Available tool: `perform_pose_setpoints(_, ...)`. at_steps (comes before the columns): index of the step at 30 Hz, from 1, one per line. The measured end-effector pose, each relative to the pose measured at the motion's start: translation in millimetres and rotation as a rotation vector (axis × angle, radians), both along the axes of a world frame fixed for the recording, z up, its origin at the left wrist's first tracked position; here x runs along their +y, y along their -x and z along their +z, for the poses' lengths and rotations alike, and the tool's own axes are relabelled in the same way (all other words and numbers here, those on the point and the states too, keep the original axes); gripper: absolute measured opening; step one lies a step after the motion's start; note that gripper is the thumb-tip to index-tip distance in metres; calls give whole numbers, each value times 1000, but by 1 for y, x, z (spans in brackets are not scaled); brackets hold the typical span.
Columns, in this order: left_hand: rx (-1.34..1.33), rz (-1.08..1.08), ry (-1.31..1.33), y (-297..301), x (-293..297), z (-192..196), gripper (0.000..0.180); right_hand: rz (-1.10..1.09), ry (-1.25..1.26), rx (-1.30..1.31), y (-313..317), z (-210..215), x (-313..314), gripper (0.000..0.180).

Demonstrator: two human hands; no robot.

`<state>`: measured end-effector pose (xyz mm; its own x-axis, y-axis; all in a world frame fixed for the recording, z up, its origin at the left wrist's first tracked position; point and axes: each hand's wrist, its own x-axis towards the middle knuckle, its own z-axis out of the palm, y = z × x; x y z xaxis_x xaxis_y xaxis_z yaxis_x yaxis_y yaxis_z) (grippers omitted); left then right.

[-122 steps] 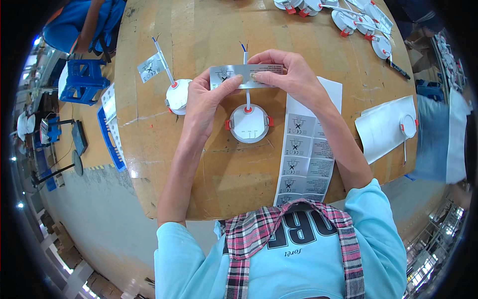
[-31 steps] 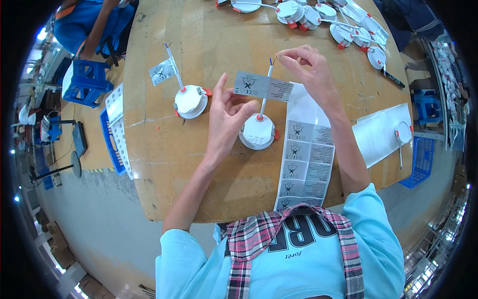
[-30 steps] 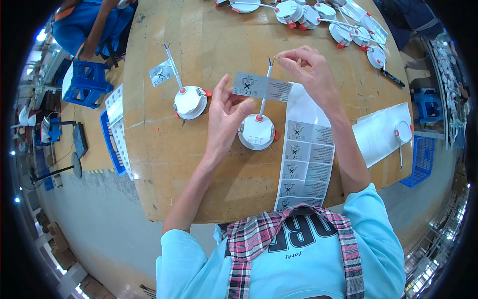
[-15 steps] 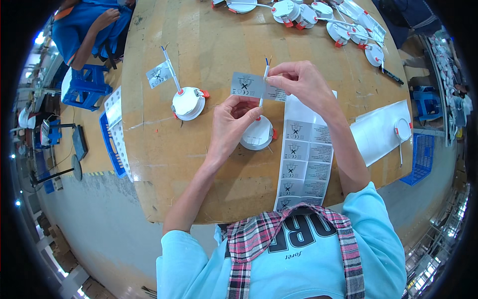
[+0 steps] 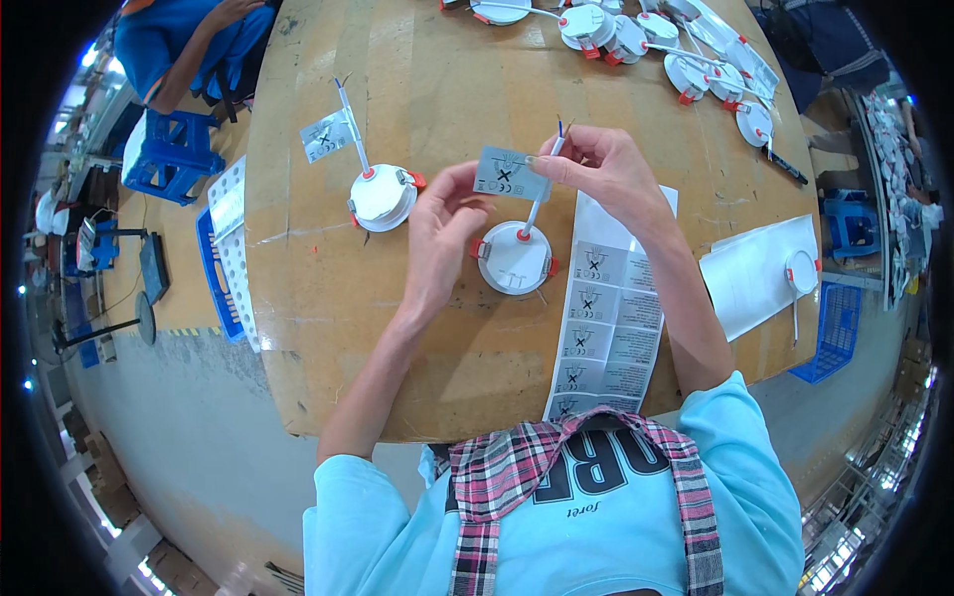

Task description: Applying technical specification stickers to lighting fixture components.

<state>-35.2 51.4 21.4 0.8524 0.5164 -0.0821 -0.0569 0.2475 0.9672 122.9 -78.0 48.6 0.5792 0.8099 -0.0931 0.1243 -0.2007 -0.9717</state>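
Note:
A round white downlight (image 5: 514, 260) with red-tipped spring clips lies on the table before me, its white cable (image 5: 535, 211) rising up and to the right, with bare wire ends at the top. Wrapped round that cable is a silver printed label (image 5: 505, 175), standing out to the left like a flag. My right hand (image 5: 608, 174) pinches the label at the cable between thumb and fingers. My left hand (image 5: 437, 238) is at the label's left edge, thumb and fingers apart; its fingertips are partly hidden behind the label.
A second labelled downlight (image 5: 384, 199) lies to the left. Near my right forearm is a sheet of silver labels (image 5: 608, 328). White sheets (image 5: 755, 268) bear a small round white lamp (image 5: 800, 270). Several downlights (image 5: 626, 40) and a black marker (image 5: 788, 167) are far right. A co-worker (image 5: 189, 50) sits far left.
My left hand has let go of the cable and drawn left, uncovering the downlight. The label's free end now folds together as one flag to the left. My right hand stays at the cable.

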Motion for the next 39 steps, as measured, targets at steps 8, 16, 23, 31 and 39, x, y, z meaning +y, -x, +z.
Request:
perform_pose_setpoints(8,64,-59,22,-18,12,-6,40,52,-77,119,-2,-2,-2,19)
perform_pose_setpoints(16,160,-319,102,-36,22,6,45,74,-113,43,-3,-1,-4,18)
perform_pose_setpoints(23,106,-329,184,-38,25,-2,28,74,-127,29,-3,-1,-4,18)
perform_pose_setpoints(31,90,-203,170,-34,22,-8,20,-10,-159,-16,3,-2,1,15)
perform_pose_setpoints(39,67,-155,151,-33,19,-2,19,-52,-179,52,4,-3,1,19)
